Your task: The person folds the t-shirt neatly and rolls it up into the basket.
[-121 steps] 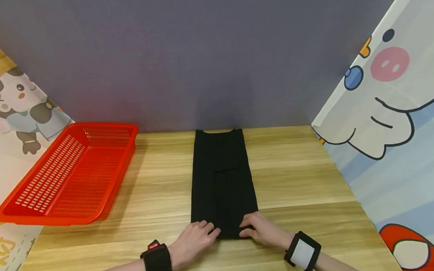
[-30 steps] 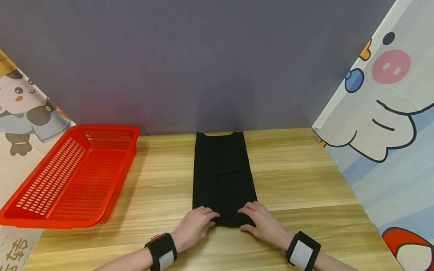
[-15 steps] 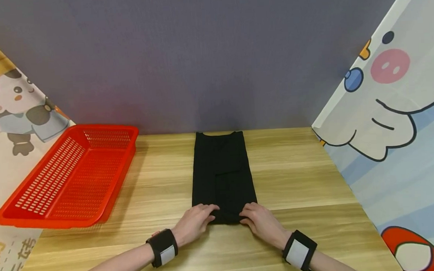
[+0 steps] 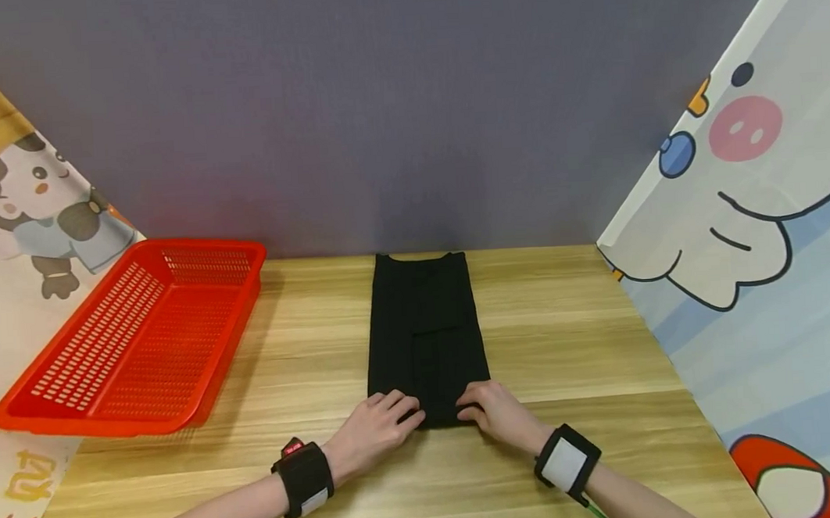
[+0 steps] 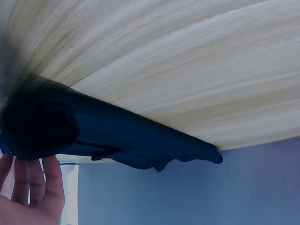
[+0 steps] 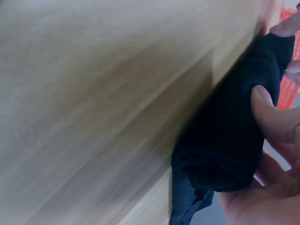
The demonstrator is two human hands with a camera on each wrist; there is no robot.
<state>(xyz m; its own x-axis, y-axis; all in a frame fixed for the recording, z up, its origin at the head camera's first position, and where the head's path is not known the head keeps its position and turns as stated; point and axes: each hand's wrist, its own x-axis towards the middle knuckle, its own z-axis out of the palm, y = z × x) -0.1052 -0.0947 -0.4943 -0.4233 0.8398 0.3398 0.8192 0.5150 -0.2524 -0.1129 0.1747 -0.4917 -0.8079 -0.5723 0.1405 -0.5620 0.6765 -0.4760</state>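
A folded black shirt [image 4: 424,321] lies lengthwise on the wooden table, its curved neckline at the far edge. A sleeve fold shows across its middle. The near end is turned into a thick roll [image 6: 229,126], seen end-on in the right wrist view. My left hand [image 4: 378,429] grips the left corner of this near end, fingers over it in the head view. At the right corner my right hand [image 4: 501,415] pinches the roll, its thumb [image 6: 262,101] on the near side and other fingers behind. The left wrist view shows the rolled cloth [image 5: 47,126] against my left fingers [image 5: 51,180].
A red perforated plastic basket [image 4: 173,342] stands on the left side of the table [image 4: 306,335]. A grey panel [image 4: 407,111] rises behind the table's far edge. Cartoon-printed sheets [image 4: 758,217] hang along both sides.
Over the four seconds the shirt's near end has been rolled up a little, so its near edge sits farther away. Both hands have moved forward with it and shifted their fingers on the roll.
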